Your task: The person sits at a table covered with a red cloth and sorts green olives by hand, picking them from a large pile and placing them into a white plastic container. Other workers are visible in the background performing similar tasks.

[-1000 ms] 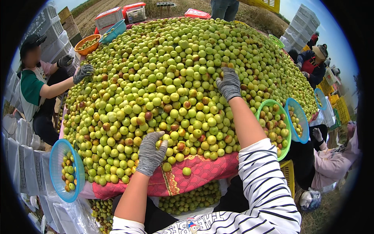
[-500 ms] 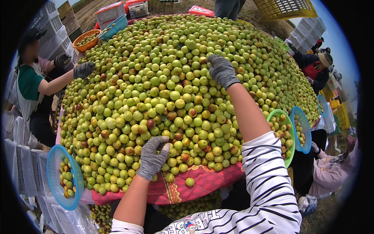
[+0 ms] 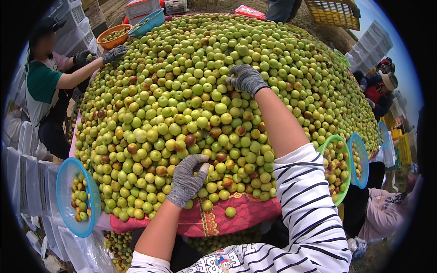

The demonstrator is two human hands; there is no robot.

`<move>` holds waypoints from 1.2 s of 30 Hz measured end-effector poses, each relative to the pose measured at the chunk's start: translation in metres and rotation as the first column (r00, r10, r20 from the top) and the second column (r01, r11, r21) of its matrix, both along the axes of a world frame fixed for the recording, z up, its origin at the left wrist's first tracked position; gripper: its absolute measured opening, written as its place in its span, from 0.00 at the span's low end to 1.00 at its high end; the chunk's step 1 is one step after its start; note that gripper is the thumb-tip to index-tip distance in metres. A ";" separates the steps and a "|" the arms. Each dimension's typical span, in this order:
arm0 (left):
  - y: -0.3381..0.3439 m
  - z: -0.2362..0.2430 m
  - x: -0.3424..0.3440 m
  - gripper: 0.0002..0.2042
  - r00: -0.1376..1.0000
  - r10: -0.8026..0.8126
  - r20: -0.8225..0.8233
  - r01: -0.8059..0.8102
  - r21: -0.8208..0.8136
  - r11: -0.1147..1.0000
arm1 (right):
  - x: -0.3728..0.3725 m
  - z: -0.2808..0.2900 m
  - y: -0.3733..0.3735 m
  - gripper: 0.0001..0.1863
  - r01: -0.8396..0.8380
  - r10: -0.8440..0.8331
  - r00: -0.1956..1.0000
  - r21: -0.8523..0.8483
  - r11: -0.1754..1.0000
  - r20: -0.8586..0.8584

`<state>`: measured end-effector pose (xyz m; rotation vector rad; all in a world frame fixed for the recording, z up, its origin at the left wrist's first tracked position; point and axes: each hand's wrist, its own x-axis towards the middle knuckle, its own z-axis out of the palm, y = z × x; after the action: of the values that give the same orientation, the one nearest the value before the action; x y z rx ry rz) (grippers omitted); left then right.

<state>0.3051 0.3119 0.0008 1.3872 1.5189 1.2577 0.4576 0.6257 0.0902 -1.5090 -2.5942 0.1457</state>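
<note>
While the left hand (image 3: 187, 178) curls its gloved fingers around small green fruits near the heap's front edge, the right hand (image 3: 246, 78) rests higher up, fingers spread flat on the fruit heap (image 3: 182, 109); a blue basket (image 3: 68, 182) hangs left of them.

Heap of fruits (image 3: 182, 104): mostly pale green to yellow-green, many with russet-brown patches. Beneath the heap's near edge, a cloth (image 3: 246, 214) in red with gold and pink ornamental print. Left hand (image 3: 187, 179) and right hand (image 3: 247, 79), both on the heap, wear speckled grey knit gloves; the right sleeve (image 3: 309, 200) is white with thin black stripes. Left of the heap, a light blue basin (image 3: 68, 177); right of it, a green basin (image 3: 343, 145) and another blue basin (image 3: 362, 154). Beyond the heap's far left corner, an orange bowl (image 3: 114, 41).
</note>
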 end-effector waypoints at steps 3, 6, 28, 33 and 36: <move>0.000 -0.001 0.000 0.09 1.000 -0.003 -0.028 0.004 0.043 0.999 | -0.011 0.000 -0.004 0.22 -0.017 0.024 0.981 -0.034 0.999 0.192; 0.002 -0.003 0.001 0.09 1.000 -0.004 -0.027 0.005 0.044 0.999 | -0.021 0.002 -0.011 0.23 0.044 -0.044 0.967 0.004 0.999 0.251; 0.006 0.009 -0.007 0.05 0.799 0.095 0.594 0.010 -0.172 0.985 | 0.133 -0.020 -0.140 0.17 0.325 -0.319 0.939 0.029 0.945 -0.127; 0.005 0.006 -0.001 0.04 0.790 0.045 0.611 0.057 -0.147 0.987 | 0.161 -0.021 -0.106 0.28 0.464 -0.443 0.883 -0.146 0.874 0.154; 0.004 0.006 0.000 0.06 0.796 0.049 0.603 0.072 -0.174 0.982 | 0.152 -0.024 -0.109 0.31 0.421 -0.426 0.903 -0.292 0.859 0.051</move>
<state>0.3051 0.3157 0.0066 0.7510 1.1309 1.3409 0.6093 0.5165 0.0666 -2.1313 -2.2267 0.5132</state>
